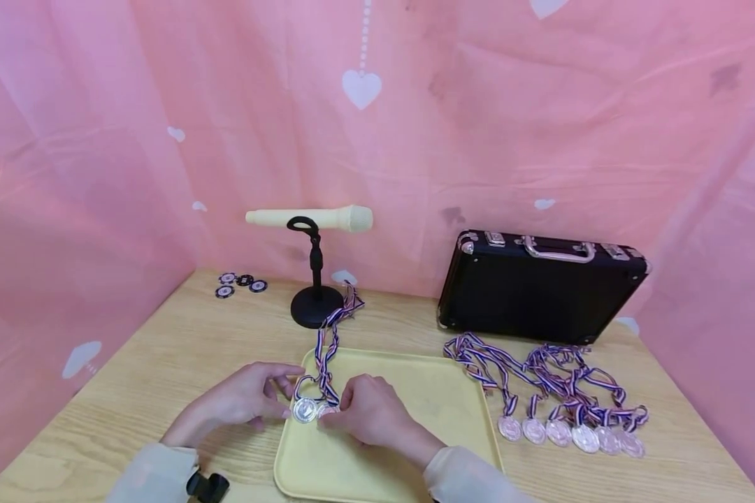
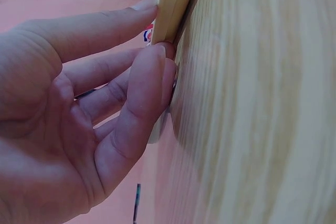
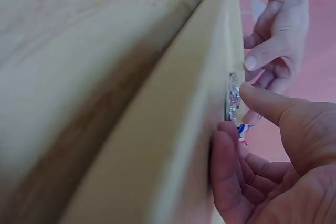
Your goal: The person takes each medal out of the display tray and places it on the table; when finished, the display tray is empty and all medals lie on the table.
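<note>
My right hand (image 1: 372,412) pinches a silver medal (image 1: 324,409) between thumb and fingers, low over the yellow tray (image 1: 428,391). In the right wrist view its thumb is at the face of the medal (image 3: 233,95), with a fingertip by the edge. Another silver medal (image 1: 305,410) lies beside it, at the tray's left side. Their striped ribbons (image 1: 328,342) run back over the far rim toward the microphone stand. My left hand (image 1: 245,395) is by the tray's left rim with bent, parted fingers; in the left wrist view its fingertips reach the rim (image 2: 170,9).
Several medals (image 1: 558,433) lie in a row right of the tray, ribbons (image 1: 560,377) tangled behind them. A black case (image 1: 535,297) leans at the back right. A pale microphone (image 1: 327,218) sits on a black stand (image 1: 317,304); several poker chips (image 1: 244,280) lie to its left.
</note>
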Demonstrator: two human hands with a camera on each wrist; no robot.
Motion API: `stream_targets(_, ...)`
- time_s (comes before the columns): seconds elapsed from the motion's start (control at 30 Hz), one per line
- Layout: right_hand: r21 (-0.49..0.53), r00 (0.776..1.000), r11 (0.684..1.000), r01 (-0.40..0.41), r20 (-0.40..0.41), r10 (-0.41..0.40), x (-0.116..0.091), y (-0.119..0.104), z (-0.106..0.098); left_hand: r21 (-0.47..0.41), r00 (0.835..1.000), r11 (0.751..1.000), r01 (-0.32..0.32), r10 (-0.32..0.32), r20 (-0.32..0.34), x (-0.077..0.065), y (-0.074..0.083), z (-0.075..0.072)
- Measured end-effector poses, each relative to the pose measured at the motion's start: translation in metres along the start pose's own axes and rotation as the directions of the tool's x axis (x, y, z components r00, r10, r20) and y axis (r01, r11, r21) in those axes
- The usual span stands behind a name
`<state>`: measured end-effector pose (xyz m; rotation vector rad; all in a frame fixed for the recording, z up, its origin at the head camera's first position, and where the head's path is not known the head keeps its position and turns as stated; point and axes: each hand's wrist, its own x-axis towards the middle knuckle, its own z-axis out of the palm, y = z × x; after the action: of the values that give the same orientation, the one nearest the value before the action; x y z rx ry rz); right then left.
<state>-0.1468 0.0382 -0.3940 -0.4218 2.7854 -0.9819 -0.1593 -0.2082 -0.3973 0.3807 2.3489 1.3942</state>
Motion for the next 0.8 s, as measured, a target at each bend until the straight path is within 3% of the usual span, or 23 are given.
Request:
stream_targets(0.13,-0.003,0.999,0.999,-0.038,0.011,0.038,0.003,0.000,0.002,-0.001,1.000,1.000,-0.007,0.007,-0.001,-0.001,0.000,0.000)
stream_targets(0.27,0.131,0.996,0.990,-0.060,0.066,0.052,0.004,0.004,0.000,0.002,1.000,1.000,-0.010,0.010,0.001,-0.001,0.000,0.001)
stream_targets(0.57,0.376,0.983,0.922,-0.094,0.182,0.025,0.001,0.019,-0.017,0.007,1.000,1.000,-0.012,0.012,-0.011,0.002,0.000,0.001)
stream_targets(0.8,0.490,0.980,0.866,-0.103,0.199,0.004,-0.002,0.033,-0.033,0.014,1.000,1.000,-0.020,0.021,-0.019,-0.001,-0.002,0.003)
